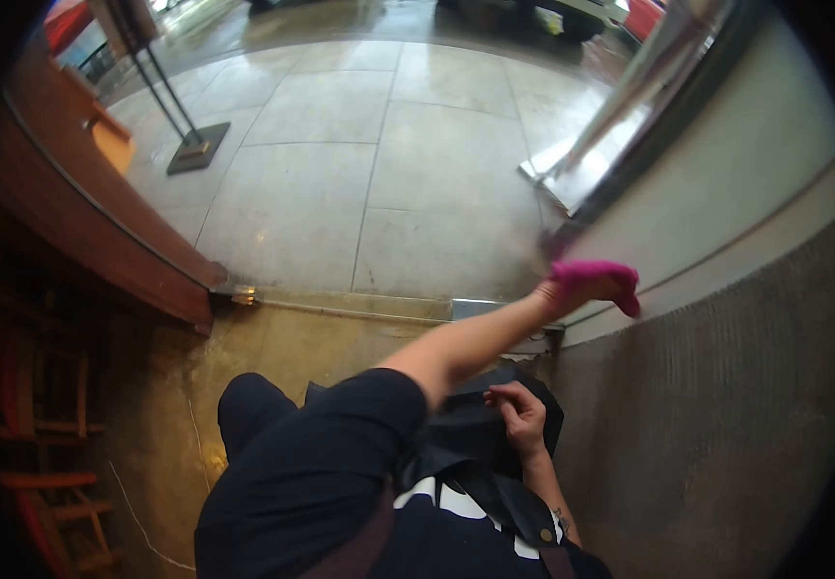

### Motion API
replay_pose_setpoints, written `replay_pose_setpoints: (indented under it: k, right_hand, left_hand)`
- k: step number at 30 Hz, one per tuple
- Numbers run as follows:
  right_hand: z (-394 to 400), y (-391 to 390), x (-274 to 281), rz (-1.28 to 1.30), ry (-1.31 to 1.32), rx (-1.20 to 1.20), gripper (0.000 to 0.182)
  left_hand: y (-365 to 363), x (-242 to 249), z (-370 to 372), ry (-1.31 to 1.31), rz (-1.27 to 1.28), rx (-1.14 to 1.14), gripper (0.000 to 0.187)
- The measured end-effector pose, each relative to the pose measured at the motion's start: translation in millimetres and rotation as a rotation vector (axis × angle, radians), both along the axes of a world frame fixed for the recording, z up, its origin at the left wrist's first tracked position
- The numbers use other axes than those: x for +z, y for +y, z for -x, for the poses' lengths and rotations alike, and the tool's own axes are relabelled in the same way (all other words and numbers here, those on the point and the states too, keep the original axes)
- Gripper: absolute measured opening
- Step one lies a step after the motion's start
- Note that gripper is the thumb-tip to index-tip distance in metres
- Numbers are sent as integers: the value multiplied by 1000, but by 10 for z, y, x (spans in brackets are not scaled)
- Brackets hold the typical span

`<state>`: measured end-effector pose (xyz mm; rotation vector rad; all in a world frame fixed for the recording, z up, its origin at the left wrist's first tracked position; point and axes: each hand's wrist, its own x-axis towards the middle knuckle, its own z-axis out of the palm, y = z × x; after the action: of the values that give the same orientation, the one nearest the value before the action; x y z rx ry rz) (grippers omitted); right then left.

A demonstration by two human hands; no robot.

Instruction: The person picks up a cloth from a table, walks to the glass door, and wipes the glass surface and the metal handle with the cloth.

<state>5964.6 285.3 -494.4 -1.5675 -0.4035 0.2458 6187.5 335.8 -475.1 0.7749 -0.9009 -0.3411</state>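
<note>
My left hand [586, 288] reaches across my body to the right. Its fingers are closed on a bright pink cloth [596, 273], beside the foot of the pale wall panel [716, 207]. Motion blurs both hand and cloth. Close to my body, my right hand [521, 417] is held over the black apron [465, 425] on my lap. Its fingers are curled in, and nothing shows between them. Past my left sleeve, a knee [253, 405] in dark cloth stands out.
A metal threshold strip [340, 311] crosses the doorway, with grey paving [311, 183] outside. A reddish-brown door [99, 212] is at left, and a sign stand's base [198, 148] stands outside. Wooden chairs [46, 425] are at lower left. A ribbed dark mat [707, 434] lies at right.
</note>
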Motion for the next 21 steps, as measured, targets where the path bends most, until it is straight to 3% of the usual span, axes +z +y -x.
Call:
replay_pose_setpoints:
  k: [1, 2, 3, 5, 7, 8, 10, 13, 15, 18, 21]
  right_hand:
    - [26, 9, 6, -8, 16, 4, 15]
    - [27, 26, 17, -2, 19, 33, 15]
    - [46, 41, 20, 1, 27, 27, 15]
    - [47, 41, 3, 40, 57, 23, 15]
    - [-10, 69, 18, 45, 51, 46, 15]
    - [-56, 102, 18, 42, 39, 50, 15]
    - [-110, 171, -33, 10, 70, 47, 14]
    - [-161, 259, -100, 17, 122, 60, 14]
    - [-147, 331, -111, 27, 134, 68, 14]
    - [-133, 295, -122, 98, 110, 105, 15]
    - [-117, 227, -54, 122, 107, 81, 16]
  left_hand:
    - [-41, 131, -32, 29, -196, -111, 33]
    - [32, 143, 189, 308, 234, -408, 27]
    - [268, 195, 316, 314, 242, -384, 27]
    - [805, 298, 688, 137, -5, 222, 24]
    - [1173, -208, 723, -297, -447, 1215, 33]
    - [1568, -593, 721, -253, -441, 1222, 40]
    - [2466, -782, 1051, -406, -885, 1723, 37]
    - [3854, -880, 1382, -330, -1073, 2214, 33]
    - [4902, -769, 1582, -188, -1022, 2497, 30]
    - [6281, -555, 1826, 120, -721, 2787, 27]
    - [6537, -552, 1840, 341, -584, 2945, 24]
